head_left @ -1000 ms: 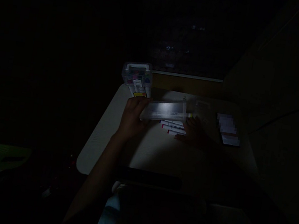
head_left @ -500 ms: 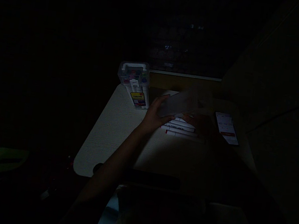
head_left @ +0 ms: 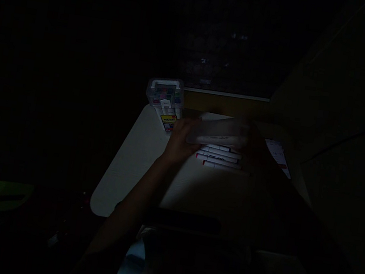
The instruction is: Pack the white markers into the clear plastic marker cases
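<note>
A clear, frosted-looking plastic case (head_left: 219,132) is held on its side above the table, somewhat blurred. My left hand (head_left: 182,139) is closed around its left end. At its right end is my right hand (head_left: 253,140), deep in shadow, with the fingers hard to make out; it appears to grip the case. Several white markers (head_left: 220,158) lie side by side just below the case, a few with red ends. To the left, a second clear marker case (head_left: 166,93) stands upright, full of markers with coloured caps, with a white handle and a yellow label.
The pale table (head_left: 130,166) has a dark slot (head_left: 184,220) along its near edge. A phone with a lit screen (head_left: 278,153) lies at the right, partly covered by my right forearm. Behind the table is a dark wall. The room is very dim.
The plastic case has come down and levelled out, shifting slightly left with my left hand. My right hand has moved from near the markers to the case's right end.
</note>
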`<state>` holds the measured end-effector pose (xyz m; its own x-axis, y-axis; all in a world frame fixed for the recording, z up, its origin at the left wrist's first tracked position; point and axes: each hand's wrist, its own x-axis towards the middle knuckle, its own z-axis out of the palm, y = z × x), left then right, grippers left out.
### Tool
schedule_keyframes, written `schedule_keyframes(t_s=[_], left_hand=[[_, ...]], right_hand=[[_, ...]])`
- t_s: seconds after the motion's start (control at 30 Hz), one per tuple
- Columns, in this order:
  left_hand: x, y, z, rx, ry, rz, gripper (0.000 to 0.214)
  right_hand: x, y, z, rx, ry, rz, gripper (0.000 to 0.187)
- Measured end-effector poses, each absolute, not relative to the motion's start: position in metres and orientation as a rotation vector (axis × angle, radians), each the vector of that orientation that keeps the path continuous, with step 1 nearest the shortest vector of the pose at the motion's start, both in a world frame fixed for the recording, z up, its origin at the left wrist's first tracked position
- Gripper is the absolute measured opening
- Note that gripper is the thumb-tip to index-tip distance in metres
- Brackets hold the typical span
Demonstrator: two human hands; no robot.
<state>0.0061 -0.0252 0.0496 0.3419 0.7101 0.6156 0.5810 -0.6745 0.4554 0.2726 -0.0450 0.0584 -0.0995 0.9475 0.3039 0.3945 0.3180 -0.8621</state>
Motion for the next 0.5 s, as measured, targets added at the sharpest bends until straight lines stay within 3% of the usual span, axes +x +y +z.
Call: schedule_keyframes(t_s=[0.13,0.33,0.5], left_hand=[[-0.012,-0.037,0.077,2.61,1.28,1.187,0.066],[-0.014,-0.057,0.118,2.844,1.313,0.956,0.058],[-0.009,-0.068,0.128,2.926,1.327,0.888,0.055]], right_hand=[[0.28,-0.052,0.061,-1.231,-1.485,1.045,0.066],[0.258,-0.069,0.068,-1.279,-1.522,1.143,0.032],[0.25,-0.062,0.059,-1.282,-1.717,1.09,0.035]])
